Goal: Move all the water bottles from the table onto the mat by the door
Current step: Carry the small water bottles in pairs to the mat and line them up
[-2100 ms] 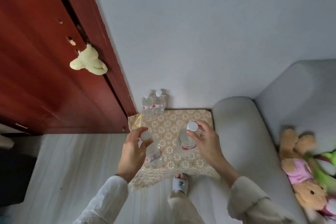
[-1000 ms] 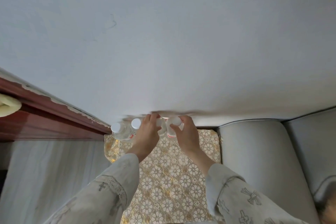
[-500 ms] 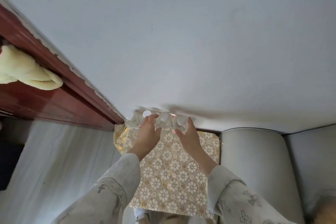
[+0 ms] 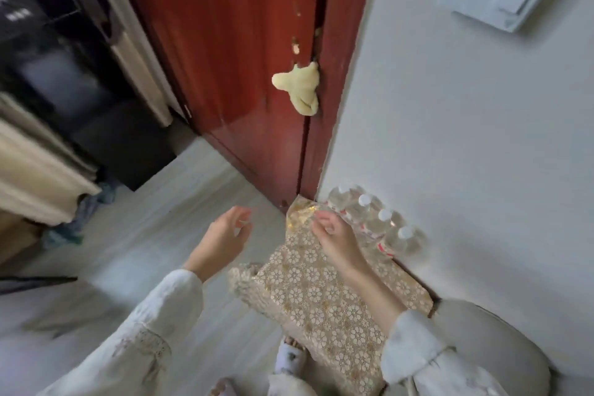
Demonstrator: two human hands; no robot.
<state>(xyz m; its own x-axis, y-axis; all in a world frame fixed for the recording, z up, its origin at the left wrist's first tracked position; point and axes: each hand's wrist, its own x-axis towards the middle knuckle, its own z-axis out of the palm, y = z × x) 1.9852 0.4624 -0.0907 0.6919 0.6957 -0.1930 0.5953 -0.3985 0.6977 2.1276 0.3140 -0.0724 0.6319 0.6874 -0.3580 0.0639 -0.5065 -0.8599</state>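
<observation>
The big white wall (image 4: 466,138) fills the right side, and the red door (image 4: 231,58) stands next to it on the left, with a soft yellow toy (image 4: 300,90) hanging at the door's edge. The pale floor (image 4: 96,267) spreads out under your arms. A grey sofa arm (image 4: 488,341) sits at the bottom right, touching the end of the mat. The gold flower mat (image 4: 321,299) lies on the floor along the wall, and its far corner by the door is curled up. Four water bottles (image 4: 373,222) with white caps stand in a row on the mat, right against the wall, close together and upright. Your right hand (image 4: 337,238) is over the mat just beside the bottles, its grip loose and curled, holding nothing. Your left hand (image 4: 225,238) hangs over the floor, apart from the mat, its grip wide with fingers spread, holding nothing too. A slipper (image 4: 289,360) peeks out at the bottom
</observation>
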